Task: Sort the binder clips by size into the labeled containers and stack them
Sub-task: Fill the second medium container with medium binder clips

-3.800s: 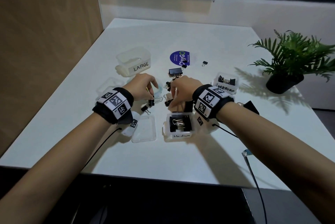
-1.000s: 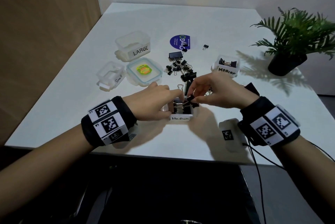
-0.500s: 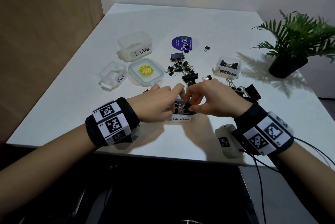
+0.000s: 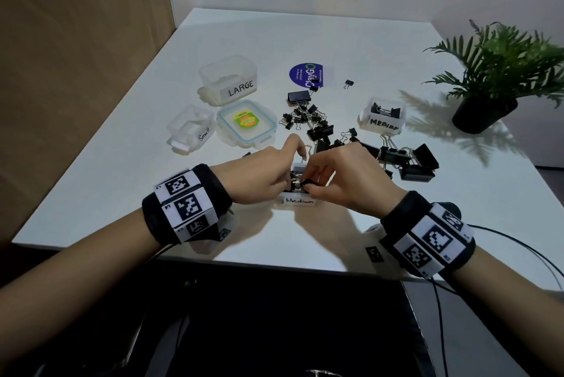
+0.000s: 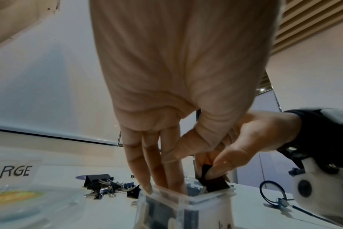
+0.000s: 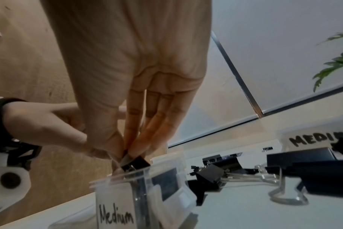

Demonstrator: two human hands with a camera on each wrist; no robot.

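Two clear tubs sit toward the left edge of the white table (image 4: 122, 181): the "Small" container (image 4: 189, 129) and, behind it, the "LARGE" container (image 4: 228, 79), with a blue-rimmed lid (image 4: 246, 124) just beside both. Near the front edge stands the "Medium" container (image 4: 300, 197), both hands meeting over it. The left hand (image 4: 262, 176) has three straight fingers reaching down inside the tub, its index finger lifted; whether it grips anything there cannot be told. The right hand (image 4: 345, 176) pinches a black binder clip (image 6: 134, 164) between thumb and fingertips at the tub's rim. Behind the hands lies a loose heap of clips (image 4: 308, 120), with bigger clips (image 4: 409, 160) to its right. A second "MEDIUM" container (image 4: 383, 118) holding clips stands further right, and a potted plant (image 4: 494, 77) occupies the right edge.
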